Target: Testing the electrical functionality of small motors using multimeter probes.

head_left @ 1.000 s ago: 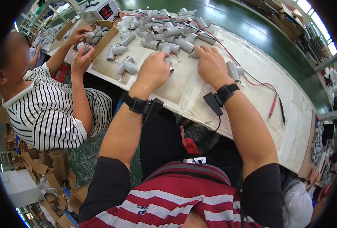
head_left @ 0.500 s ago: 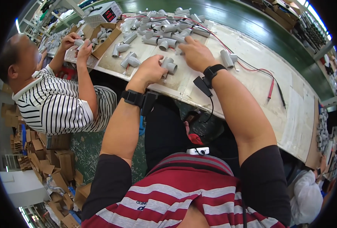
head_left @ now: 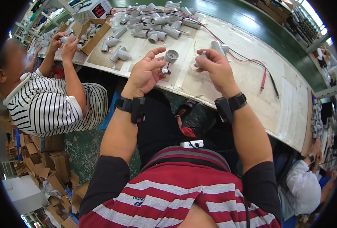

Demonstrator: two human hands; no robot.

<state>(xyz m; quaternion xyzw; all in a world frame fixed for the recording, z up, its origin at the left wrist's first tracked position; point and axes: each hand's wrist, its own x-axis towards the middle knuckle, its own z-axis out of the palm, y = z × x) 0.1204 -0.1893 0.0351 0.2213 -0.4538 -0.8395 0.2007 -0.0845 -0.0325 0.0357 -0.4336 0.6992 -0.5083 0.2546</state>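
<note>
Near the table's front edge, my left hand (head_left: 148, 73) is beside a grey tubular fitting (head_left: 171, 56). Its fingers are apart; thumb and forefinger come close to the fitting's round cup, and whether they touch it is unclear. A small white piece (head_left: 165, 71) shows in the dark lower opening below the cup. To the right, my right hand (head_left: 215, 68) pinches a small pale grey piece (head_left: 202, 56) between thumb and fingers, partly hidden by them. More grey fittings (head_left: 117, 55) lie on the left of the table (head_left: 248, 91).
A pile of grey fittings (head_left: 153, 22) covers the table's back. Red and black test leads (head_left: 262, 79) run across the right side. A cardboard box (head_left: 96, 40) and a meter with red digits (head_left: 94, 9) stand back left. A co-worker in a striped shirt (head_left: 46, 102) handles a fitting at left.
My right hand has drawn back from the pile, toward me and rightward, with a small pale piece. My left hand's fingers have spread beside the fitting, whose cup now faces up.
</note>
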